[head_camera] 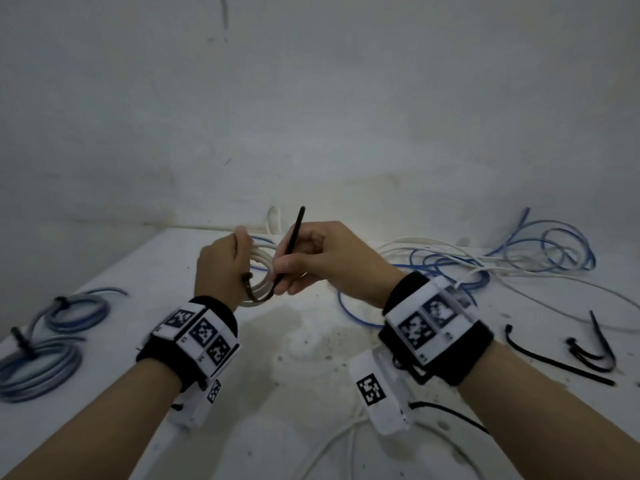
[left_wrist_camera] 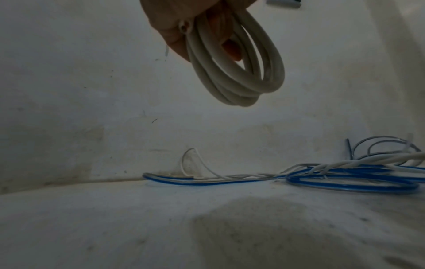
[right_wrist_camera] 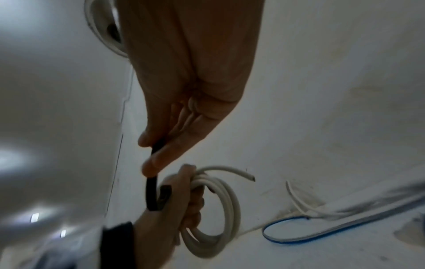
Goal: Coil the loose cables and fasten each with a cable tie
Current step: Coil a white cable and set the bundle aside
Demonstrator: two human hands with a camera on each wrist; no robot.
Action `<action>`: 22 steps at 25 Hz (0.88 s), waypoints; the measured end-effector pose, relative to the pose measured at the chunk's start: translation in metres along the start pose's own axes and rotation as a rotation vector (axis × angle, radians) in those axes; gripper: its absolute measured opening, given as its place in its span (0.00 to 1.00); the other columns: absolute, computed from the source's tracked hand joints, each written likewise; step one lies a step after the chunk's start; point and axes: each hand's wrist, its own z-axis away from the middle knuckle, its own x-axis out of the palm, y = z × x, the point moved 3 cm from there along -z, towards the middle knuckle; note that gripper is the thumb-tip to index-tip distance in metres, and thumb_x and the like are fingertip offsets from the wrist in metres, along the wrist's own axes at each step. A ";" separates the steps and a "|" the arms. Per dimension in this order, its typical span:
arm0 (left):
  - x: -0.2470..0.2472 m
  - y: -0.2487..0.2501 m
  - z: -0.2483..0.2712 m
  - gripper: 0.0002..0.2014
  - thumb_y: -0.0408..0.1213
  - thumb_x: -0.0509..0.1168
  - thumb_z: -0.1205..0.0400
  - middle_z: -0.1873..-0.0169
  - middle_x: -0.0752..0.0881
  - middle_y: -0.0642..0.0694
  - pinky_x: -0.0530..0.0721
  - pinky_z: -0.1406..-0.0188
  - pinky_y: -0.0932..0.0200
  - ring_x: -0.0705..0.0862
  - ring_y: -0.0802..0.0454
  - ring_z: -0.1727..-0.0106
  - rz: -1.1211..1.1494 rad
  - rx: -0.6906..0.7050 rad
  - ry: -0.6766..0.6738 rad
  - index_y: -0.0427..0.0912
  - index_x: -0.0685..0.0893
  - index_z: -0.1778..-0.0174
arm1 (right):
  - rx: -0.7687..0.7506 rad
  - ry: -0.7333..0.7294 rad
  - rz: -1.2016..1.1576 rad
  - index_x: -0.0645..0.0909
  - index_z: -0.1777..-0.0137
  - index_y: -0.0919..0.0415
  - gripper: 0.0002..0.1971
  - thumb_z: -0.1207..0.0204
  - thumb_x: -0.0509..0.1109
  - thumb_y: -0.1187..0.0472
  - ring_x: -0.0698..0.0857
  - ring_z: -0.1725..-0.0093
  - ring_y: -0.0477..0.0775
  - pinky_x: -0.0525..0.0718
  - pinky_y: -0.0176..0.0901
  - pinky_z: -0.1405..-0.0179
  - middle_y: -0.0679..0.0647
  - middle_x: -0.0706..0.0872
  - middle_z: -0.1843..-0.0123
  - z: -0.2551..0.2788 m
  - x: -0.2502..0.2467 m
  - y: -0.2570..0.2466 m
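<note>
My left hand [head_camera: 225, 265] grips a small coil of white cable [head_camera: 261, 271] above the table; the coil [left_wrist_camera: 239, 72] hangs from the fingers in the left wrist view, and the coil [right_wrist_camera: 214, 214] shows again in the right wrist view. A black cable tie [head_camera: 291, 240] loops under the coil, its free end pointing up. My right hand [head_camera: 311, 261] pinches the tie [right_wrist_camera: 152, 191] between thumb and fingers just beside the left hand. The tie's head sits against the left hand's thumb side.
Two tied blue-grey coils [head_camera: 52, 341] lie at the table's left edge. A tangle of loose blue and white cables [head_camera: 502, 261] spreads across the back right. Spare black ties [head_camera: 588, 355] lie at the right. A wall [head_camera: 311, 116] stands behind the table.
</note>
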 end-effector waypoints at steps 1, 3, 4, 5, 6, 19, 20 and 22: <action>-0.001 -0.006 0.001 0.25 0.47 0.43 0.21 0.72 0.80 0.26 0.70 0.65 0.47 0.77 0.33 0.67 0.034 -0.012 -0.001 0.31 0.71 0.72 | 0.009 0.011 0.036 0.79 0.62 0.62 0.07 0.26 0.69 0.73 0.87 0.72 0.49 0.86 0.34 0.69 0.57 0.86 0.69 -0.008 0.010 0.005; -0.003 -0.016 0.001 0.25 0.43 0.47 0.18 0.76 0.78 0.35 0.74 0.66 0.45 0.74 0.39 0.71 0.110 -0.063 0.009 0.28 0.77 0.68 | 0.028 0.096 0.128 0.79 0.64 0.62 0.08 0.27 0.70 0.73 0.86 0.74 0.49 0.85 0.34 0.71 0.55 0.86 0.71 -0.020 0.018 0.018; -0.005 -0.020 0.000 0.21 0.40 0.49 0.16 0.77 0.77 0.41 0.75 0.67 0.49 0.73 0.43 0.72 0.143 -0.082 0.023 0.31 0.79 0.67 | 0.037 0.148 0.162 0.79 0.63 0.62 0.07 0.27 0.70 0.72 0.86 0.74 0.50 0.85 0.34 0.71 0.55 0.86 0.72 -0.023 0.019 0.023; -0.006 -0.022 -0.001 0.19 0.36 0.50 0.15 0.76 0.76 0.43 0.73 0.69 0.52 0.73 0.45 0.71 0.161 -0.095 0.038 0.34 0.80 0.65 | 0.045 0.182 0.172 0.80 0.63 0.62 0.07 0.27 0.70 0.72 0.86 0.73 0.51 0.86 0.35 0.70 0.55 0.86 0.71 -0.025 0.018 0.027; -0.007 -0.023 -0.002 0.17 0.34 0.50 0.14 0.76 0.76 0.44 0.72 0.70 0.54 0.73 0.45 0.71 0.165 -0.095 0.044 0.35 0.79 0.64 | 0.054 0.193 0.158 0.80 0.63 0.62 0.07 0.27 0.70 0.72 0.86 0.73 0.52 0.87 0.36 0.69 0.56 0.86 0.70 -0.027 0.017 0.030; 0.008 -0.025 0.001 0.21 0.38 0.53 0.18 0.87 0.73 0.53 0.66 0.73 0.57 0.69 0.54 0.80 0.215 -0.157 -0.205 0.41 0.70 0.80 | -0.258 0.441 0.513 0.77 0.52 0.70 0.03 0.24 0.67 0.71 0.85 0.56 0.64 0.84 0.59 0.51 0.66 0.84 0.55 -0.034 0.048 0.031; 0.009 -0.026 0.001 0.21 0.36 0.54 0.17 0.87 0.74 0.55 0.66 0.75 0.59 0.69 0.58 0.81 0.243 -0.176 -0.225 0.40 0.73 0.78 | -0.245 0.428 0.501 0.76 0.49 0.69 0.05 0.24 0.66 0.71 0.86 0.57 0.64 0.84 0.58 0.51 0.66 0.85 0.56 -0.034 0.046 0.031; 0.010 -0.024 0.003 0.16 0.34 0.54 0.17 0.83 0.74 0.54 0.66 0.78 0.62 0.68 0.59 0.80 0.279 -0.177 -0.275 0.36 0.79 0.69 | -0.211 0.422 0.414 0.68 0.37 0.62 0.16 0.23 0.65 0.69 0.87 0.61 0.60 0.86 0.55 0.54 0.64 0.86 0.60 -0.031 0.042 0.030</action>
